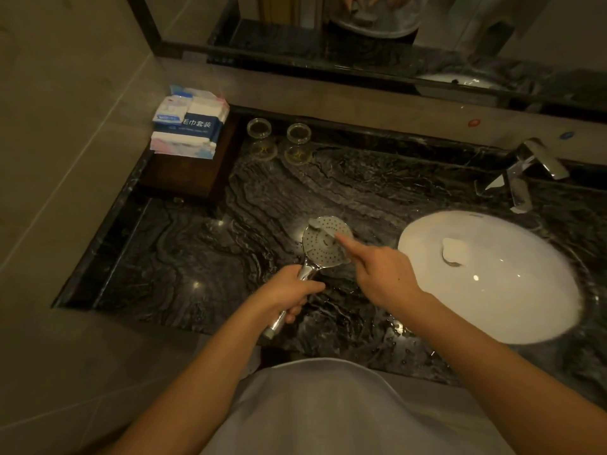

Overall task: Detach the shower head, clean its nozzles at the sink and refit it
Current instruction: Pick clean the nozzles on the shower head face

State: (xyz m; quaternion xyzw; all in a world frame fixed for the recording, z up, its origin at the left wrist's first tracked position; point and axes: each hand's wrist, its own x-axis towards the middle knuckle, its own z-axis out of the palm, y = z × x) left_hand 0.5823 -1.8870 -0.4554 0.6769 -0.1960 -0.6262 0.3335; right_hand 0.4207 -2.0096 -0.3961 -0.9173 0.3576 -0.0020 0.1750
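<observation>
The chrome shower head point(320, 249) is held face up over the dark marble counter point(203, 257), left of the white sink basin point(512, 290). My left hand point(292, 290) is closed around its handle, whose end sticks out below the fist. My right hand point(377, 270) has its index finger stretched out, the fingertip touching the dotted nozzle plate; the other fingers are curled. A pale reflection of the plate shows on the counter behind it. No hose is seen on the handle.
A chrome tap point(525, 172) stands behind the basin, which holds a raised drain plug point(455, 252). Two upturned glasses point(279, 139) and a dark wooden tray point(184, 172) with wrapped towel packs point(190, 126) sit at the back left. A mirror runs above.
</observation>
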